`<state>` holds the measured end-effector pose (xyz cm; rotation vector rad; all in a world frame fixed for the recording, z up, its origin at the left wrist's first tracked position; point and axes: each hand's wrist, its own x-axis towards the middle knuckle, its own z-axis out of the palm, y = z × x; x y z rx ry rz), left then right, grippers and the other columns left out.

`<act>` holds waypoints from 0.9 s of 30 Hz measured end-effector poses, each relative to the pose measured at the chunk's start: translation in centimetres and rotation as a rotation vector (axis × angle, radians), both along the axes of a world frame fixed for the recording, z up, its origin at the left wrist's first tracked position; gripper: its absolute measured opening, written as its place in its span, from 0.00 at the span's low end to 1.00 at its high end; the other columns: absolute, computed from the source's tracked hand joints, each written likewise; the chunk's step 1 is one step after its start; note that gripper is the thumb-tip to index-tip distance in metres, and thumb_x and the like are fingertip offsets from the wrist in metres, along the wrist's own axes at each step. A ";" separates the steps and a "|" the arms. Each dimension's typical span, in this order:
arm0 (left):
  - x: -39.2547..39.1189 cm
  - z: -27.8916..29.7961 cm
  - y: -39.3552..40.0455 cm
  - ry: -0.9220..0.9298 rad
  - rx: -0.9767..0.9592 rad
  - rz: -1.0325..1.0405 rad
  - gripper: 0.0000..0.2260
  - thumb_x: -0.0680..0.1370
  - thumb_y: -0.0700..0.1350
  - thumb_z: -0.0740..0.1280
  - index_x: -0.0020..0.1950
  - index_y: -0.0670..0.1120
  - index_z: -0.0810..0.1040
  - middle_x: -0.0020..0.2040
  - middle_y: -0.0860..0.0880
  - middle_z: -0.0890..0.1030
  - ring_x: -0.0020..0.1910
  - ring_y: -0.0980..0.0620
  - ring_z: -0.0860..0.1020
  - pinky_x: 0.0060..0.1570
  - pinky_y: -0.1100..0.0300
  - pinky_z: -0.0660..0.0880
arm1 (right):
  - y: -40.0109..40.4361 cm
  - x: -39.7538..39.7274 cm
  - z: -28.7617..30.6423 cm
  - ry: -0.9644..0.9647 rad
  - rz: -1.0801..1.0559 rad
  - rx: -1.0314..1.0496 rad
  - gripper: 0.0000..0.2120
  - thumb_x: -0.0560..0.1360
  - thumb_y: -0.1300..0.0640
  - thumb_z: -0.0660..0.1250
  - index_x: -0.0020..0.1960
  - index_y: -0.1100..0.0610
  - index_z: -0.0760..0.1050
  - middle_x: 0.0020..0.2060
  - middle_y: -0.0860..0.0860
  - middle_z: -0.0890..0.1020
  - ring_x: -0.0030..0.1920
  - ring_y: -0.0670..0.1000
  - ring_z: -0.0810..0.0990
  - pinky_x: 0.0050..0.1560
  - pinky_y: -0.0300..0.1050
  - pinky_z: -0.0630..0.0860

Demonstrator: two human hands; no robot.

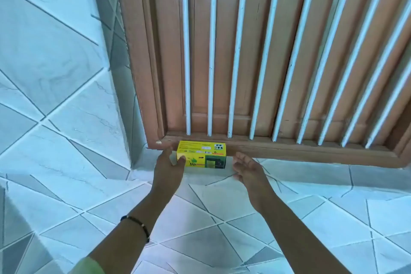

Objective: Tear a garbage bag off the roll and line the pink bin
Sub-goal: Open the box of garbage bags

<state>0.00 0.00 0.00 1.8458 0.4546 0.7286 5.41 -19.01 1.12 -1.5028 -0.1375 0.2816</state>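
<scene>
While the yellow bag box sits on the tiled ledge, left hand pinches its 9 o'clock end; right hand at 3 o'clock, fingers apart, just clear. Fetching or returning: undecided. Pink bin unseen.

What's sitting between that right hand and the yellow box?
Nothing: in the head view only a narrow strip of bare tiled ledge separates the right hand from the yellow box.
</scene>
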 end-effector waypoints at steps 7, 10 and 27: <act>0.4 -0.7 -0.4 0.012 0.021 -0.015 0.18 0.74 0.48 0.61 0.63 0.49 0.77 0.48 0.43 0.83 0.49 0.44 0.78 0.48 0.59 0.68 | 1.6 -0.2 0.1 -0.085 0.052 -0.022 0.16 0.78 0.64 0.60 0.63 0.52 0.72 0.53 0.44 0.80 0.51 0.36 0.77 0.54 0.30 0.70; -1.2 -1.3 -1.5 -0.061 -0.075 0.007 0.14 0.74 0.48 0.64 0.57 0.48 0.79 0.48 0.51 0.83 0.51 0.51 0.80 0.50 0.64 0.72 | 2.0 -1.8 0.0 -0.143 0.016 -0.003 0.16 0.77 0.66 0.61 0.60 0.51 0.74 0.51 0.43 0.81 0.46 0.31 0.78 0.51 0.27 0.72; -20.4 -7.4 -1.4 -0.193 -0.773 -0.092 0.08 0.76 0.36 0.65 0.46 0.50 0.76 0.52 0.42 0.81 0.48 0.46 0.80 0.48 0.59 0.81 | 3.4 -20.6 -6.6 0.162 -0.250 0.203 0.12 0.67 0.62 0.70 0.50 0.55 0.75 0.49 0.56 0.80 0.43 0.54 0.79 0.44 0.45 0.74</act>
